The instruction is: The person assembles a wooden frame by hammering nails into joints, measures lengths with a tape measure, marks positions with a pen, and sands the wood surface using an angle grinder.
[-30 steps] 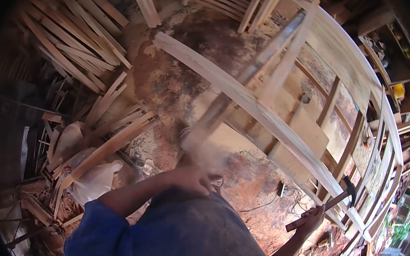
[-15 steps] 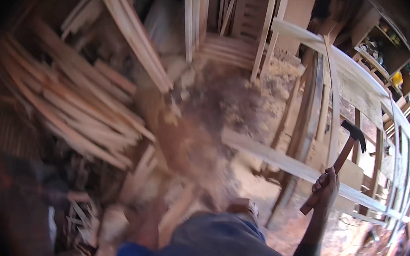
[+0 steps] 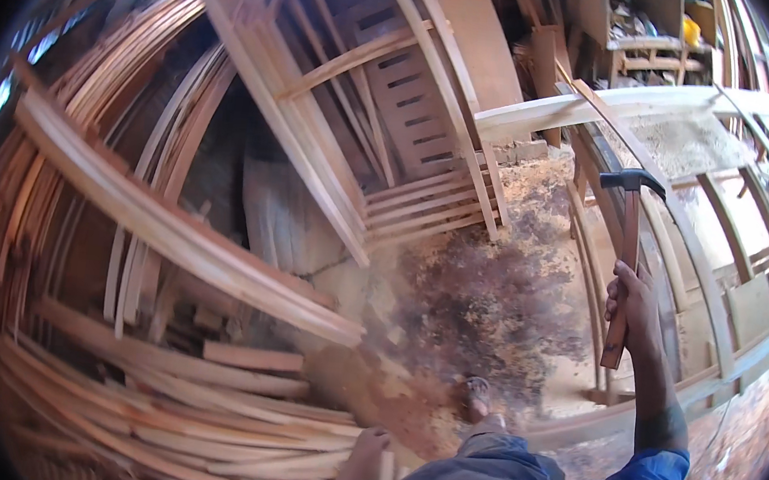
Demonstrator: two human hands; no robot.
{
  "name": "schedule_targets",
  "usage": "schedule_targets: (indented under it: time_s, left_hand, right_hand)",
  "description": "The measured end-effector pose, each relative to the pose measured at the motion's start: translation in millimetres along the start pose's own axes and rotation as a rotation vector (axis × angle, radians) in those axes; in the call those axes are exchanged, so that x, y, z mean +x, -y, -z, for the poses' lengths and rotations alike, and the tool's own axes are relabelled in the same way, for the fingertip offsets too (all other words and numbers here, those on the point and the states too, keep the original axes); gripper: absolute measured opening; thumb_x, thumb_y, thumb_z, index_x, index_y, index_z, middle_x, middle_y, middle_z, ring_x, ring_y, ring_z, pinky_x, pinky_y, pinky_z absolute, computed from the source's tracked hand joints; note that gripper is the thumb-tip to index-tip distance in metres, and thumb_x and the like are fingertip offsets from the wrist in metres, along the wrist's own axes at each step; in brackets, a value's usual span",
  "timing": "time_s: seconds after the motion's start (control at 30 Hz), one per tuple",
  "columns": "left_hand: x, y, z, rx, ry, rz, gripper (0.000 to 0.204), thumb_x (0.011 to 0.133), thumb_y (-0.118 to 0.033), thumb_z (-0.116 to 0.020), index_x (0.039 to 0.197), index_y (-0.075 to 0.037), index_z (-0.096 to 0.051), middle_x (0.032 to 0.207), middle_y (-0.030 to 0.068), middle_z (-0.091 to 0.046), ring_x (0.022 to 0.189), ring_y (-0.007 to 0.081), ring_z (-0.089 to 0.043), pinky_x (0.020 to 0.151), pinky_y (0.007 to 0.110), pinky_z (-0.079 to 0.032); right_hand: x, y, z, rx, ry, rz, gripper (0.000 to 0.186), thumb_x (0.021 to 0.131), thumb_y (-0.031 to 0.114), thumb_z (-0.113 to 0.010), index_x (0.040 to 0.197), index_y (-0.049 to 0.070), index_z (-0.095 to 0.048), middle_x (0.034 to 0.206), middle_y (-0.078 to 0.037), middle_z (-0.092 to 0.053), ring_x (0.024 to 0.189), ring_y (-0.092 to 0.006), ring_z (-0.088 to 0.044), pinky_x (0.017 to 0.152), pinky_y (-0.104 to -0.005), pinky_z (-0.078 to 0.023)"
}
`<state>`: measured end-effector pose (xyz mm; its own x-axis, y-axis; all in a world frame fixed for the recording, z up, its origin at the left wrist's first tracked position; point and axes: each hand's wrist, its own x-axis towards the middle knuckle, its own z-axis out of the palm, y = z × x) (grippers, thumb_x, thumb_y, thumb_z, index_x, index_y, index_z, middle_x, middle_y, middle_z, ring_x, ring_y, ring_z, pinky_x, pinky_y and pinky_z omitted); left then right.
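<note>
In right hand (image 3: 635, 301), hammer (image 3: 630, 231); any lettering indistinct.

Wooden-handled hammer (image 3: 629, 234), hand-held, dark head foremost

Head-worn fisheye, facing down and forward; hands (image 3: 641, 306) near, floor (image 3: 480, 309) farther.
</note>
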<state>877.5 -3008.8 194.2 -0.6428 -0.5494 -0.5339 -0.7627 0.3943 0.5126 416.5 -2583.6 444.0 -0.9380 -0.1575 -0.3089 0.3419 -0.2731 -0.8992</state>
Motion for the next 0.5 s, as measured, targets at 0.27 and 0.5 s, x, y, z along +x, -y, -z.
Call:
schedule_targets:
  time_s: [0.27, 0.5]
  left_hand:
    - [197.6, -135.3, 119.9, 0.026, 0.124, -0.179, 0.021, 0.09, -0.017, -0.061, 0.097, 0.0, -0.072, 0.083, 0.0107, -0.072, 0.072, 0.0213, -0.068, 0.07, 0.037, -0.054]
    - [377.1, -145.1, 108.2, 0.169, 0.452, -0.152, 0.018, 0.09, -0.015, -0.059, 0.086, -0.001, -0.069, 0.076, 0.0105, -0.07, 0.068, 0.0194, -0.068, 0.058, 0.032, -0.052]
  right_hand:
    - [38.5, 6.6, -36.2, 0.084, -0.375, 0.036, 0.02, 0.102, 0.029, -0.058, 0.099, 0.01, -0.052, 0.068, 0.002, -0.051, 0.048, -0.0084, -0.049, 0.043, -0.0235, -0.043]
    - [-49.0, -32.3, 32.4, 0.224, -0.993, 0.245, 0.022, 0.099, 0.03, -0.06, 0.1, 0.008, -0.057, 0.068, 0.0, -0.054, 0.053, -0.0089, -0.053, 0.049, -0.0232, -0.043]
